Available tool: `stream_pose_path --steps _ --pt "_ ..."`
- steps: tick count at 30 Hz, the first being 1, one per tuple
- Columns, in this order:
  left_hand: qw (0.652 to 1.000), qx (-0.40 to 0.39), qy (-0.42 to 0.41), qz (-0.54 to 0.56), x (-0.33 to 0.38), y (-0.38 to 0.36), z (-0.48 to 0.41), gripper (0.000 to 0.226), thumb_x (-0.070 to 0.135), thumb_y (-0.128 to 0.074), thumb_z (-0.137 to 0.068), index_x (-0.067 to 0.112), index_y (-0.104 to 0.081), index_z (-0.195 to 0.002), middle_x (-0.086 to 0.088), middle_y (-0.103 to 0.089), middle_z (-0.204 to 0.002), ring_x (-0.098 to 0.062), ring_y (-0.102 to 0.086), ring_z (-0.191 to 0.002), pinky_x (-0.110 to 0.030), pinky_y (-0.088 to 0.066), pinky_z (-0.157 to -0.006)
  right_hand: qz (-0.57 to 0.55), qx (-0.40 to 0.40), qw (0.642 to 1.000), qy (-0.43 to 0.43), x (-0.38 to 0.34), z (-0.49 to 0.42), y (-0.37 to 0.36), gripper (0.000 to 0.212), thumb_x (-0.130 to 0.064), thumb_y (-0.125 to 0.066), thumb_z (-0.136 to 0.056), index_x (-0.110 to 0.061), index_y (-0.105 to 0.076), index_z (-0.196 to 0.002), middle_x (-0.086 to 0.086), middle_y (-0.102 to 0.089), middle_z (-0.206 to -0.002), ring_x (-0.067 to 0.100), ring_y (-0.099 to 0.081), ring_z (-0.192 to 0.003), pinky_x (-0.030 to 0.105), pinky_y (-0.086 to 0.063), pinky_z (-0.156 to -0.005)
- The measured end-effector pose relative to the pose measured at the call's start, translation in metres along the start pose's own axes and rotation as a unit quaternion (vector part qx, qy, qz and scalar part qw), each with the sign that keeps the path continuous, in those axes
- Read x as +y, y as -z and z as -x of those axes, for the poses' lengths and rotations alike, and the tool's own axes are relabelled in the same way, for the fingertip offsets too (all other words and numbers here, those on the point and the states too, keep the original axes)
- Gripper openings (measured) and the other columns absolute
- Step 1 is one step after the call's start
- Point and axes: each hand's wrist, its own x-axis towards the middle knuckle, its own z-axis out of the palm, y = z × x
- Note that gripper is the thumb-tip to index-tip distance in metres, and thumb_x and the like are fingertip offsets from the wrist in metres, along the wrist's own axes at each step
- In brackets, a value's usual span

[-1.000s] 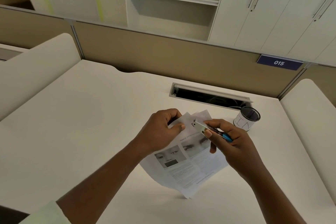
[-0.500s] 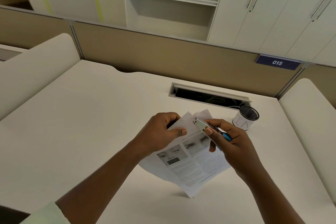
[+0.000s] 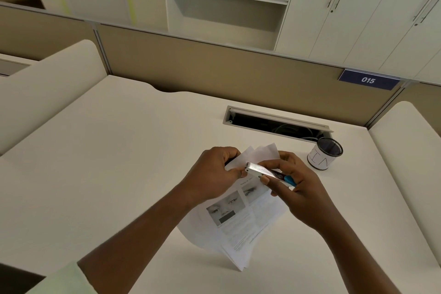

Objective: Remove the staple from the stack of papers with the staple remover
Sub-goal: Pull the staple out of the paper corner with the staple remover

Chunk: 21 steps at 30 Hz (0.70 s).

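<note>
A wide pale desk point(image 3: 100, 174) fills most of the view, with a tan partition along its far edge. Set into the desk near that partition is an open cable slot point(image 3: 274, 124). Just beside the slot's right end stands a mesh pen cup point(image 3: 325, 153) with a white paper label. On the near side of the slot, the stack of papers point(image 3: 241, 219) is held up off the desk, its lowest corner touching the surface. The left hand point(image 3: 212, 174) pinches the stack's top corner, fingers closed on the paper. The right hand point(image 3: 298, 186) grips the staple remover point(image 3: 267, 172), a slim metal tool with a blue end, fingers wrapped around it. Its metal tip meets the paper right at the left thumb; the staple itself is too small to make out.
</note>
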Motion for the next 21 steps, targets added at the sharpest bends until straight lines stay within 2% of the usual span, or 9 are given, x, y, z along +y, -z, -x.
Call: stream_pose_path --steps 2,3,7,13,17,18,21 --pt "1.000 -0.002 -0.002 -0.008 0.001 -0.001 0.000 0.008 0.031 -0.072 -0.090 0.024 -0.071 -0.092 0.009 -0.070 -0.079 -0.012 -0.063 -0.071 -0.011 -0.045 -0.057 0.009 0.001 1.000 -0.001 0.001 -0.001 0.000 0.034 -0.051 -0.060 -0.083 -0.037 -0.069 -0.113 -0.012 -0.057 -0.120 0.012 -0.062 -0.099 0.019 -0.056 -0.072" --pt "1.000 -0.004 -0.001 -0.009 0.001 -0.001 0.000 0.011 0.032 -0.072 -0.090 0.022 -0.071 -0.095 0.008 -0.071 -0.082 -0.014 -0.064 -0.073 -0.011 -0.046 -0.057 0.011 0.002 1.000 -0.001 0.001 -0.001 0.000 0.036 -0.053 -0.059 -0.083 -0.036 -0.069 -0.114 -0.014 -0.058 -0.119 0.012 -0.062 -0.100 0.020 -0.057 -0.073" --pt "1.000 -0.013 0.015 0.015 -0.001 -0.002 -0.001 0.015 0.033 -0.074 -0.088 0.021 -0.073 -0.096 0.001 -0.073 -0.084 -0.022 -0.065 -0.073 -0.025 -0.050 -0.061 -0.008 0.007 1.000 -0.007 0.001 -0.002 -0.003 0.037 -0.048 -0.060 -0.083 -0.029 -0.070 -0.114 -0.011 -0.060 -0.114 0.013 -0.062 -0.097 0.019 -0.057 -0.067" --pt "0.997 -0.030 0.041 0.064 -0.003 -0.002 -0.003 0.014 0.029 -0.077 -0.085 0.020 -0.075 -0.096 0.002 -0.074 -0.084 -0.014 -0.064 -0.069 -0.031 -0.052 -0.063 -0.023 0.004 0.999 -0.027 0.000 -0.004 -0.004 0.038 -0.048 -0.060 -0.082 -0.026 -0.071 -0.112 -0.005 -0.062 -0.111 0.015 -0.064 -0.093 0.021 -0.057 -0.063" --pt "0.997 -0.038 0.044 0.057 -0.004 -0.003 -0.002 0.013 0.026 -0.075 -0.086 0.018 -0.072 -0.095 0.001 -0.075 -0.089 -0.026 -0.071 -0.083 -0.043 -0.059 -0.073 -0.036 0.001 0.998 -0.044 0.000 -0.005 -0.002 0.032 -0.043 -0.061 -0.084 -0.024 -0.074 -0.107 -0.003 -0.064 -0.102 0.011 -0.063 -0.073 0.023 -0.056 -0.064" --pt "0.997 -0.042 0.042 0.051 -0.005 -0.003 -0.002 0.012 0.025 -0.075 -0.086 0.018 -0.072 -0.095 0.001 -0.075 -0.090 -0.024 -0.071 -0.084 -0.041 -0.059 -0.073 -0.052 0.004 0.997 -0.054 0.000 -0.005 -0.001 0.031 -0.043 -0.062 -0.085 -0.024 -0.075 -0.105 -0.002 -0.067 -0.097 0.011 -0.063 -0.067 0.025 -0.055 -0.065" --pt "0.997 -0.057 0.035 0.031 -0.006 -0.007 0.004 0.010 0.024 -0.074 -0.087 0.019 -0.070 -0.094 0.006 -0.074 -0.091 -0.013 -0.070 -0.083 -0.026 -0.057 -0.068 -0.115 0.021 0.988 -0.101 0.000 -0.009 0.009 0.033 -0.045 -0.065 -0.083 -0.023 -0.077 -0.103 0.009 -0.071 -0.074 0.014 -0.059 -0.059 0.031 -0.048 -0.072"
